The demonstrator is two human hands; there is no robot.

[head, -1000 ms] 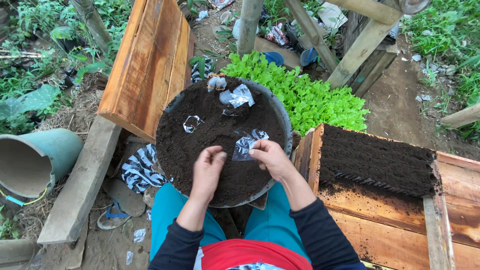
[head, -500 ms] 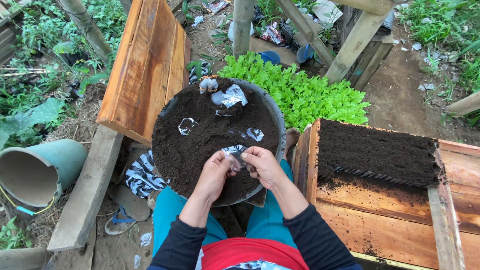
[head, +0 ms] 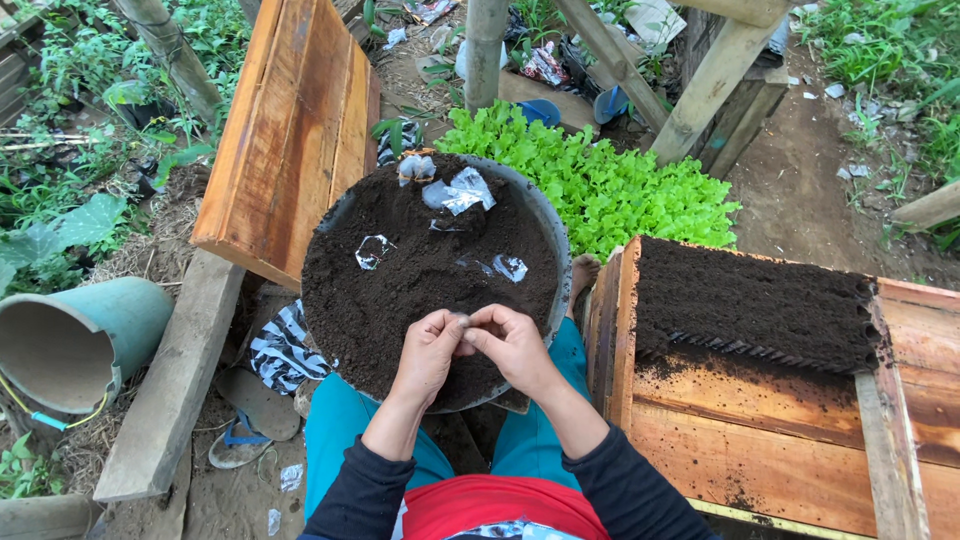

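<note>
A round grey basin heaped with dark soil rests on my lap. My left hand and my right hand meet over its near side, fingertips pinched together on a small clear plastic bag that is almost hidden between them. Several more small clear bags lie on the soil: one at the left, one near the middle and a bunch at the far rim.
A wooden tray at my right holds a bed of soil. Green seedlings grow beyond the basin. A wooden board leans at the left, near a teal pipe. Timber posts stand behind.
My left hand rose from the soil to join the right. Both hands drew nearer to me, and the bag, spread flat before, is now bunched between the fingers.
</note>
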